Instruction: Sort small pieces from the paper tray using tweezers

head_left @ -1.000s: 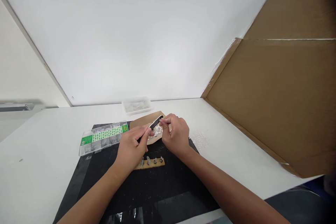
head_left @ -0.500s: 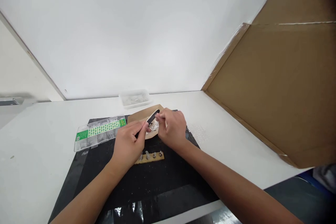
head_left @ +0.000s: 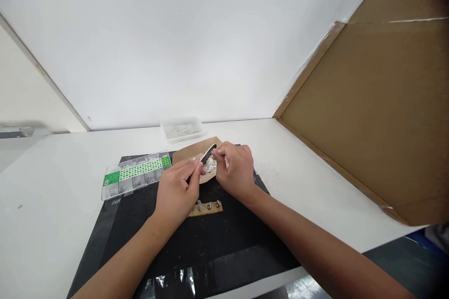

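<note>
My left hand (head_left: pixel 180 182) is closed around a nail file (head_left: pixel 208 153) with a black face and a pale edge, its rounded end pointing up and to the right. At that end my right hand (head_left: pixel 235 166) is pinched, thumb against fingers; whatever it holds is too small to make out. Beneath both hands sits a brown cardboard tray (head_left: pixel 185 152) with white bits (head_left: pixel 211 164) in it. Closer to me, a tan strip (head_left: pixel 206 210) carries several small clear pieces on round bases, and my left hand hides its left end.
A clear compartment case (head_left: pixel 136 175) with a green label lies left on the black mat (head_left: pixel 182 247). Behind stands a translucent tub (head_left: pixel 182 129) of clear pieces. A cardboard panel (head_left: pixel 368 112) rises at the right, a white wall (head_left: pixel 175 46) at the back.
The whole view has shifted slightly, so things sit a little further right. Both hands keep their grip, with the file and pinched fingers still together over the tray.
</note>
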Action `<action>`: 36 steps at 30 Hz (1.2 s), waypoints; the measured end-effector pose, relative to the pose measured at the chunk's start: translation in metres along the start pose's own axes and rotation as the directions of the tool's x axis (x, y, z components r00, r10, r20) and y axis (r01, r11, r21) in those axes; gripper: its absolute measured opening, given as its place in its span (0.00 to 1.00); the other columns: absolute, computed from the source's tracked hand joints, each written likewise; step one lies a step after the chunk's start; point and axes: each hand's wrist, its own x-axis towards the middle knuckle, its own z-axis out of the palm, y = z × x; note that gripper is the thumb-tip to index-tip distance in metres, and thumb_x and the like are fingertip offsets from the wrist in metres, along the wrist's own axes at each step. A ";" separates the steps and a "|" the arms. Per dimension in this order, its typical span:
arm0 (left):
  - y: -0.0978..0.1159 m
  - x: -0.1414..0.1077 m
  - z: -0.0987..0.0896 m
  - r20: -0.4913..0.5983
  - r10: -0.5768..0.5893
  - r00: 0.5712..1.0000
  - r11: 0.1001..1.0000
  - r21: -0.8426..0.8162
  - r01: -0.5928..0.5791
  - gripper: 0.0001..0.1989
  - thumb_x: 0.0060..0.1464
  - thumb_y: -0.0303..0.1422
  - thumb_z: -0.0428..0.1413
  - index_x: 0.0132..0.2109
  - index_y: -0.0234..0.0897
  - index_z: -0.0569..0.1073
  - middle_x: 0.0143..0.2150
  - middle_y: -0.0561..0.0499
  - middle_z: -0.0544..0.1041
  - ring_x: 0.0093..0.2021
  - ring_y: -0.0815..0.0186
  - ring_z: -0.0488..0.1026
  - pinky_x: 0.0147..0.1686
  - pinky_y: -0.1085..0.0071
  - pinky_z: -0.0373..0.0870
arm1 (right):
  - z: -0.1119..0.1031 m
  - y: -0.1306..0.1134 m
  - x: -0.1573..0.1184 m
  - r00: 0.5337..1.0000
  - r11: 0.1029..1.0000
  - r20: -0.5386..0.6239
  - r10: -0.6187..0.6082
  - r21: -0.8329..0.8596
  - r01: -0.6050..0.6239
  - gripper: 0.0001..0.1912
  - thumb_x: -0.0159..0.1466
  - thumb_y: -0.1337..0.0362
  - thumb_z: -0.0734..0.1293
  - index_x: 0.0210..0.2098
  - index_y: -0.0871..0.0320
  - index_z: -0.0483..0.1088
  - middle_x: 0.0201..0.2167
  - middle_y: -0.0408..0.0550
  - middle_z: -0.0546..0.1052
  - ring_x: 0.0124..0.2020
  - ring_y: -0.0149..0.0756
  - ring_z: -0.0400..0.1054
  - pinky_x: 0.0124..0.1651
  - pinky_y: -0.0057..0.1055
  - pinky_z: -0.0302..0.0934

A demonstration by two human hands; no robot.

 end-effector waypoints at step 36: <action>0.008 -0.002 -0.001 -0.077 -0.021 0.997 0.999 -0.025 0.019 0.14 0.69 0.33 0.52 0.35 0.39 0.78 0.35 0.52 0.82 0.36 0.65 0.78 0.39 0.70 0.71 | -0.003 0.004 -0.001 0.993 0.956 -0.084 0.080 0.289 -0.053 0.05 0.71 0.66 0.65 0.38 0.51 0.66 0.31 0.40 0.81 0.36 0.37 0.77 0.47 0.40 0.57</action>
